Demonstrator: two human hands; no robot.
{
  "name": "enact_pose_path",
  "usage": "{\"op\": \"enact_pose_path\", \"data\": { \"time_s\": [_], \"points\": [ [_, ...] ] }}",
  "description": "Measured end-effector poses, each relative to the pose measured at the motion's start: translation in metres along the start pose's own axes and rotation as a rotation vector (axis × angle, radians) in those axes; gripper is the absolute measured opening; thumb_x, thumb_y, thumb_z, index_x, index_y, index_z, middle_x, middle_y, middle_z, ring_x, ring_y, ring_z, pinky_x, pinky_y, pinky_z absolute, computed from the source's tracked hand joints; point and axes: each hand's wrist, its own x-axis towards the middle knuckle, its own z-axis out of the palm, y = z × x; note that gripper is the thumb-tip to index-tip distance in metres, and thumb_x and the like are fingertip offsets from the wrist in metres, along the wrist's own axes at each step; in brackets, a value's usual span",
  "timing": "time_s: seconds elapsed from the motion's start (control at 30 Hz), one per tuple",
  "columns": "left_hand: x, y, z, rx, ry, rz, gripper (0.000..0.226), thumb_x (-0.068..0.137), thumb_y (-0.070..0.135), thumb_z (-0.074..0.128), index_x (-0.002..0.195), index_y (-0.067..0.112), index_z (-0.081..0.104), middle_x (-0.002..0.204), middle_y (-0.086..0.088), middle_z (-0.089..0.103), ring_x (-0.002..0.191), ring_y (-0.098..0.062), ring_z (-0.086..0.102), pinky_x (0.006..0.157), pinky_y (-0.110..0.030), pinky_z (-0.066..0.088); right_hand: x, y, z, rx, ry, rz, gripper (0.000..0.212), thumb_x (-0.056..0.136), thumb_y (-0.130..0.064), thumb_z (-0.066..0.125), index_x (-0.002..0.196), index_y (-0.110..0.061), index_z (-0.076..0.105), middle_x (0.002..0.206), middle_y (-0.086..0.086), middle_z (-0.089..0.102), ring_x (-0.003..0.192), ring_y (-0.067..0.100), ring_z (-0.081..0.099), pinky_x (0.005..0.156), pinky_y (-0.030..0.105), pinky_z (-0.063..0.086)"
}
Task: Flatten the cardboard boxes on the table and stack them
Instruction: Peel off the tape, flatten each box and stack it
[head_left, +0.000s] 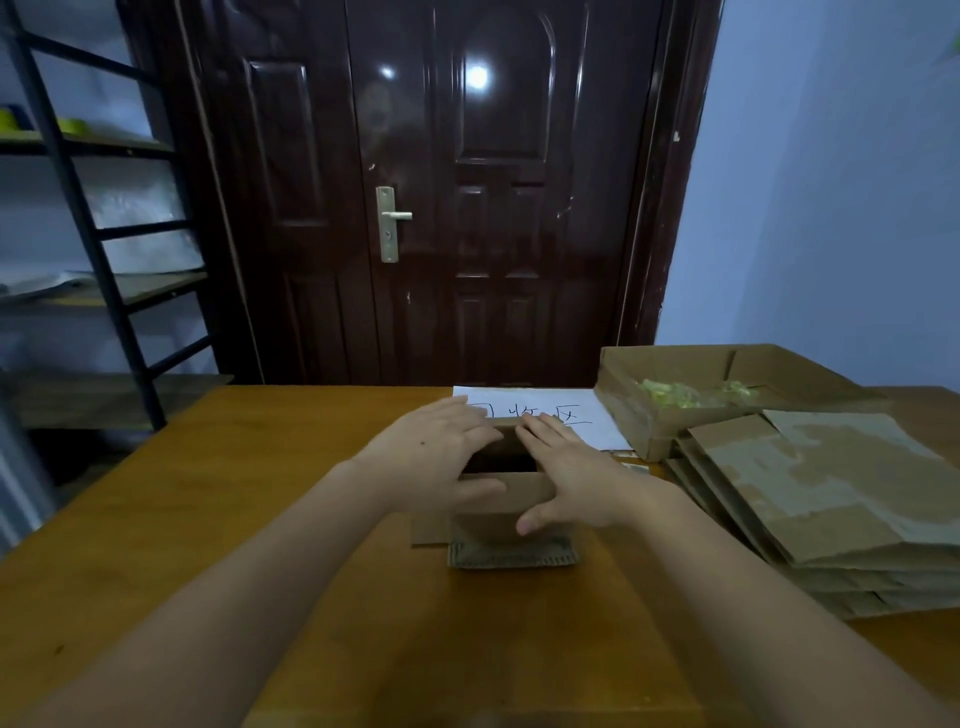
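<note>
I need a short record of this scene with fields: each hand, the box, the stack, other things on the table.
left hand: fingers straight, pressing on the left side of the small box
right hand: fingers straight, pressing on its right side
small box: open on top, not yet flat, at the middle of the table
stack: flattened boxes, at the right
open box: behind the stack, something yellow-green inside
paper: white, handwritten, behind the small box
</note>
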Motion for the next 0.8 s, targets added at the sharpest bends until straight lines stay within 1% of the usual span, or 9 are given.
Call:
{"op": "enact_pose_path", "data": {
  "time_s": [0.07,0.17,0.27,0.33,0.43,0.53,0.63,0.73,0.8],
  "points": [
    [-0.009,-0.008,-0.009,0.048,0.037,-0.044,0.074,0.095,0.077,0.031,0.143,0.027,0.057,0.139,0.005,0.063,0.134,-0.012,0.051,0.119,-0.025,0.004,0.0,0.001,0.001,0.004,0.005,0.004,0.126,0.072,-0.077,0.068,0.161,-0.024,-0.003,0.168,-0.01,-0.012,0.152,0.012,-0.017,0.113,0.03,-0.004],
    [-0.028,-0.014,-0.013,0.046,-0.023,-0.154,0.079,0.095,0.078,0.027,0.154,0.029,0.044,0.155,0.005,0.05,0.147,-0.012,0.038,0.119,-0.027,0.002,-0.001,0.001,0.001,0.013,-0.002,0.005,0.126,0.072,-0.078,0.068,0.161,-0.025,-0.004,0.167,-0.011,-0.015,0.151,0.01,-0.019,0.114,0.029,-0.004],
    [-0.044,-0.008,-0.003,-0.009,-0.156,-0.323,0.091,0.087,0.084,0.013,0.162,0.032,0.023,0.167,0.007,0.028,0.154,-0.018,0.025,0.124,-0.036,0.013,-0.001,0.0,0.002,0.011,-0.004,0.009,0.125,0.073,-0.078,0.066,0.161,-0.026,-0.004,0.167,-0.012,-0.015,0.151,0.009,-0.019,0.116,0.031,-0.003],
    [-0.051,0.002,0.012,-0.123,-0.205,-0.411,0.086,0.091,0.08,0.017,0.164,0.036,0.01,0.169,0.009,0.021,0.155,-0.018,0.024,0.124,-0.041,0.022,-0.002,-0.002,0.002,0.001,-0.004,0.012,0.122,0.074,-0.078,0.065,0.161,-0.027,-0.003,0.167,-0.012,-0.015,0.151,0.01,-0.019,0.116,0.032,-0.003],
    [-0.056,0.014,0.035,-0.404,-0.128,-0.524,0.078,0.097,0.074,0.029,0.164,0.04,0.008,0.165,0.008,0.034,0.147,-0.016,0.038,0.116,-0.04,0.036,-0.004,-0.004,0.001,-0.013,-0.012,0.022,0.118,0.077,-0.077,0.063,0.161,-0.028,-0.002,0.167,-0.011,-0.015,0.152,0.012,-0.019,0.121,0.037,0.001],
    [-0.05,0.014,0.042,-0.455,-0.022,-0.59,0.08,0.092,0.081,0.033,0.159,0.039,0.025,0.158,0.009,0.044,0.14,-0.013,0.044,0.107,-0.035,0.042,-0.004,-0.005,0.0,-0.026,-0.023,0.029,0.116,0.078,-0.077,0.062,0.161,-0.028,-0.001,0.167,-0.011,-0.014,0.152,0.013,-0.018,0.123,0.04,0.004],
    [-0.027,0.009,0.036,-0.343,0.023,-0.58,0.086,0.085,0.089,0.034,0.154,0.037,0.035,0.165,0.01,0.031,0.146,-0.013,0.036,0.114,-0.037,0.036,-0.004,-0.006,0.0,-0.033,-0.022,0.039,0.113,0.078,-0.077,0.062,0.161,-0.031,0.001,0.167,-0.012,-0.015,0.152,0.013,-0.019,0.123,0.043,0.007],
    [-0.005,0.009,0.034,-0.335,-0.093,-0.502,0.109,0.076,0.1,0.022,0.162,0.034,0.017,0.172,0.008,0.011,0.156,-0.016,0.015,0.121,-0.037,0.01,-0.006,-0.006,-0.001,-0.036,-0.023,0.042,0.107,0.078,-0.08,0.059,0.16,-0.037,0.005,0.166,-0.013,-0.017,0.152,0.013,-0.022,0.123,0.048,0.011],
    [-0.001,0.009,0.039,-0.391,-0.168,-0.497,0.118,0.07,0.105,0.021,0.164,0.034,0.009,0.172,0.009,0.009,0.156,-0.017,0.017,0.123,-0.041,0.017,-0.009,-0.005,-0.005,-0.043,-0.042,0.039,0.105,0.075,-0.085,0.054,0.159,-0.039,0.012,0.166,-0.014,-0.018,0.151,0.013,-0.023,0.123,0.049,0.013]
  ]
}}
